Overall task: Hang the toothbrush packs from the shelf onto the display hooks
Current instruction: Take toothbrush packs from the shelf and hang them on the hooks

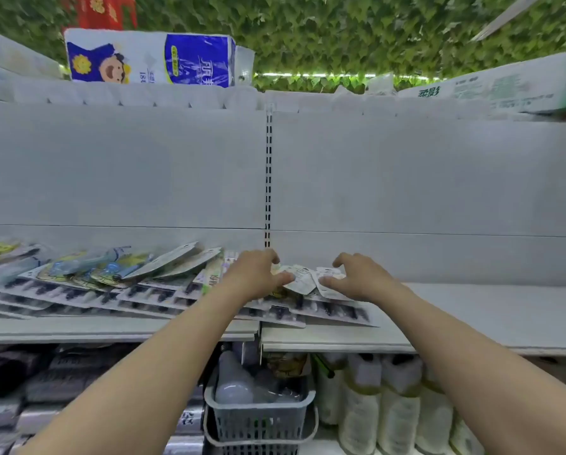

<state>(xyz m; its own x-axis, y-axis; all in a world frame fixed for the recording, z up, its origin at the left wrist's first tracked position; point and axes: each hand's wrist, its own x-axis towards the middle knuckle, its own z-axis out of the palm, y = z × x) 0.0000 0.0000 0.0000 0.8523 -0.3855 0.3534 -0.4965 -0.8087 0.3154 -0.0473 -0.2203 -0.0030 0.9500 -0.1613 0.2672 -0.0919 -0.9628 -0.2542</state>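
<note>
Several toothbrush packs point(88, 290) lie flat in overlapping rows on the white shelf point(488, 323), from its left end to the middle. My left hand point(255, 274) rests on the pile near the centre, with thumb and fingers pinching the white card top of one pack point(299, 279). My right hand point(357, 277) is spread over a neighbouring pack point(329, 290), fingertips touching its card; whether it grips it is unclear. No display hooks are visible on the bare white back panel point(406, 178). A slotted upright point(268, 178) runs down the panel's middle.
The top shelf holds a blue-and-white tissue pack point(150, 59) on the left and a white-green box point(511, 85) on the right. Below the shelf stand a grey basket point(258, 418) with light bulbs, white bottles point(383, 405) and dark packets point(45, 382).
</note>
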